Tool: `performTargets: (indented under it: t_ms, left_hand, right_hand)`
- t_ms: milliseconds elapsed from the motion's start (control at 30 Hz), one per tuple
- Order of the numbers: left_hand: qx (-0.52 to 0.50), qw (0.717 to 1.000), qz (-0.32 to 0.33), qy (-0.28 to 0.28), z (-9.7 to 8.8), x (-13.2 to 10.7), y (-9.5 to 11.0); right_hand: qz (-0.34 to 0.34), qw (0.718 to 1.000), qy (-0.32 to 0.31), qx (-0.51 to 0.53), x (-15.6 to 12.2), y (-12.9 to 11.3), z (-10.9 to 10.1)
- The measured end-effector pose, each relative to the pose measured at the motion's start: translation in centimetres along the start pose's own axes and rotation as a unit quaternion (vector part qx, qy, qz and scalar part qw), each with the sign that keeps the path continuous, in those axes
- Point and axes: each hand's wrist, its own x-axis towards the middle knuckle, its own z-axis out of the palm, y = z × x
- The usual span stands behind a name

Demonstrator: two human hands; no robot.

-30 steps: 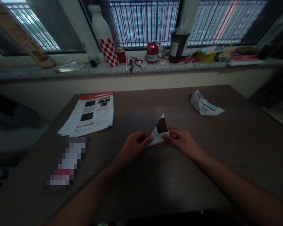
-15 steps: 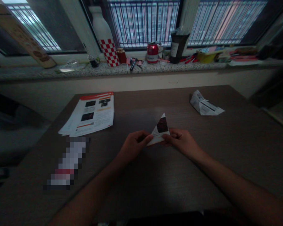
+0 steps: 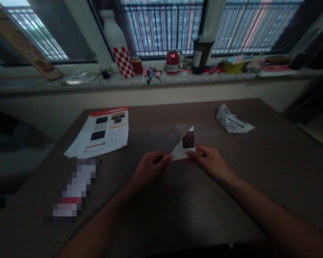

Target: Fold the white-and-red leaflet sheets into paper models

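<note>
A small printed sheet folded into a triangle (image 3: 185,145) is held just above the dark wooden table (image 3: 177,200), its point up and away from me. My left hand (image 3: 150,167) pinches the triangle's near left corner with thumb and fingers closed. My right hand (image 3: 210,161) grips the near right corner, fingers curled around the paper's edge. Both forearms reach in from the bottom of the view.
A stack of printed leaflets (image 3: 101,132) lies at the left of the table, a blurred-out object (image 3: 74,190) below it. Another folded paper piece (image 3: 231,121) lies at the far right. The stone windowsill (image 3: 70,84) holds a checkered bottle (image 3: 118,44), a red can (image 3: 172,61), a dark cup (image 3: 200,55) and clutter.
The triangle has tilted and shifted slightly right and up, its point now further right. Both hands stay pinched on its near corners.
</note>
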Motion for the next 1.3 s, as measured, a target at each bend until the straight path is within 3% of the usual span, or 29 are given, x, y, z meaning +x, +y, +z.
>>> performTargets:
  t_ms: [267, 500, 1067, 1300]
  left_hand:
    - [-0.082, 0.993, 0.039, 0.072, 0.8, -0.3, -0.3]
    - [-0.051, 0.992, 0.046, 0.107, 0.7, -0.4, -0.2]
    - [-0.055, 0.989, 0.074, 0.119, 0.3, -0.3, -0.5]
    - [-0.031, 0.985, 0.122, 0.115, -0.2, -0.4, -0.3]
  right_hand:
    - [0.015, 0.999, 0.031, 0.034, 0.1, 0.3, 0.0]
    - [0.030, 0.999, 0.002, 0.038, 0.0, 0.6, 0.0]
    - [0.070, 0.992, -0.007, 0.106, -0.1, 1.0, 0.1]
    - [0.074, 0.991, -0.014, 0.114, 0.0, 1.2, 0.0]
